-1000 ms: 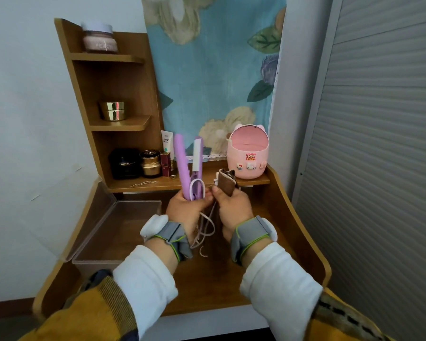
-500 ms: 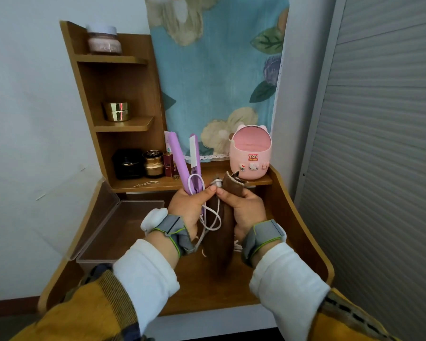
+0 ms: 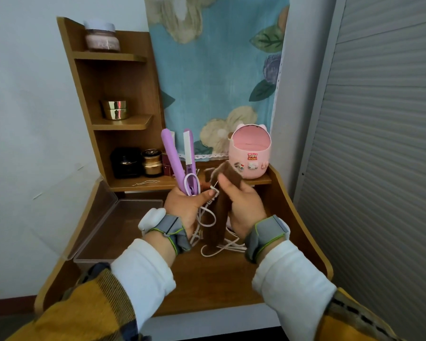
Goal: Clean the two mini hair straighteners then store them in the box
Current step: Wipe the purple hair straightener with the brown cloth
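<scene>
My left hand [image 3: 186, 207] grips the base of a purple mini hair straightener [image 3: 180, 163], held upright with its two arms spread apart and pale plates facing inward. Its white cord [image 3: 208, 217] loops down between my hands onto the desk. My right hand [image 3: 241, 205] holds a brown cloth [image 3: 219, 207] that hangs down long beside the cord. The two hands touch at the thumbs. A clear plastic box [image 3: 123, 232] with its lid swung open sits at the left of the desk. I see only one straightener.
The wooden desk [image 3: 221, 286] has raised side walls. A pink Toy Story desktop bin [image 3: 250, 156] stands on the back ledge. The corner shelf [image 3: 118, 119] holds cosmetic jars. A grey shutter [image 3: 379, 143] closes off the right side.
The brown cloth, first bunched in my right hand, has unfolded and now hangs long. My hands have stayed close together, and the straightener has tilted slightly left.
</scene>
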Tool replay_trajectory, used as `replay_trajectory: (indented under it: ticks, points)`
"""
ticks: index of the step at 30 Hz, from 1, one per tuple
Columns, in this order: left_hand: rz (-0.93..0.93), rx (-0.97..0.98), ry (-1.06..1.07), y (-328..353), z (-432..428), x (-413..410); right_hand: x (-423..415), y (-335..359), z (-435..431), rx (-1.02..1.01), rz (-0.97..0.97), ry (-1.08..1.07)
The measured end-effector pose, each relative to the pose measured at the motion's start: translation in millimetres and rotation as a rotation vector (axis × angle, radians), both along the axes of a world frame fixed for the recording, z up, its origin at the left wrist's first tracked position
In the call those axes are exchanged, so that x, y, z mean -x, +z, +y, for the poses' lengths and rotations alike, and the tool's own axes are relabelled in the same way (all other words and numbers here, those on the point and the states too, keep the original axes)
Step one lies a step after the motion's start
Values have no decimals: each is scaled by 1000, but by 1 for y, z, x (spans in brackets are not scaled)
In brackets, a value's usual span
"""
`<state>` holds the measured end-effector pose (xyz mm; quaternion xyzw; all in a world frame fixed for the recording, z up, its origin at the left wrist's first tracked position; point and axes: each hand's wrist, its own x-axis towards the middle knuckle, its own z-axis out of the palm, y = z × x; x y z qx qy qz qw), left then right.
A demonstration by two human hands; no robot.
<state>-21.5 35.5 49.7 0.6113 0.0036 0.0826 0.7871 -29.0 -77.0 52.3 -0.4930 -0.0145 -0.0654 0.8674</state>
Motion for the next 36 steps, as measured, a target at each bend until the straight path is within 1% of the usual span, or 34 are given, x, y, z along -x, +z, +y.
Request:
replay_trajectory:
  ticks: [1,3,5,7,8,11,12,13,15,17,20,23,24,25,26,28,29,30,31,33,36]
  points:
    - [15,8,-2,-1,0,0,-2,-1,2,102,-37,-1]
    - [28,23,-5,-5,-2,1,-9,-4,1,276,-100,-90]
    - [25,38,-8,-6,-4,3,-12,-5,-1,328,-142,-171]
    - [31,90,-42,-6,-7,4,-10,-4,0,326,-161,-233]
    - [38,124,-62,-4,-8,5,-8,-4,1,250,-149,-247]
    - [51,244,-93,5,-10,4,-2,-3,5,-146,2,-168]
    - [55,281,-89,6,-9,2,-1,-2,4,-202,42,-136]
    - [58,305,-83,7,-8,1,0,-2,3,-203,50,-103]
    - [48,290,-76,6,-7,-1,2,-1,3,-155,8,-42]
    - [46,231,-79,2,-7,1,2,0,5,-100,-27,-50]
    - [90,246,-76,1,-10,4,-4,-2,7,-25,-97,-191]
    - [120,252,-75,0,-12,2,-7,-2,3,217,-160,-337]
    - [117,242,-67,0,-13,2,-7,0,3,245,-163,-354]
    - [109,229,-59,1,-14,1,-6,1,3,214,-154,-362]
    - [95,212,-53,3,-15,2,-3,4,5,118,-127,-350]
    - [62,182,-59,8,-16,3,1,9,8,-149,-25,-285]
    - [49,184,-65,10,-16,4,1,11,6,-248,19,-272]
    - [39,200,-63,12,-14,5,0,12,2,-301,48,-293]
    - [31,229,-48,15,-12,3,-5,11,-6,-294,53,-348]
    - [20,303,3,21,-5,-1,-15,11,-22,-141,-1,-479]
    - [14,440,-23,38,-2,-5,-22,14,-38,229,-32,-616]
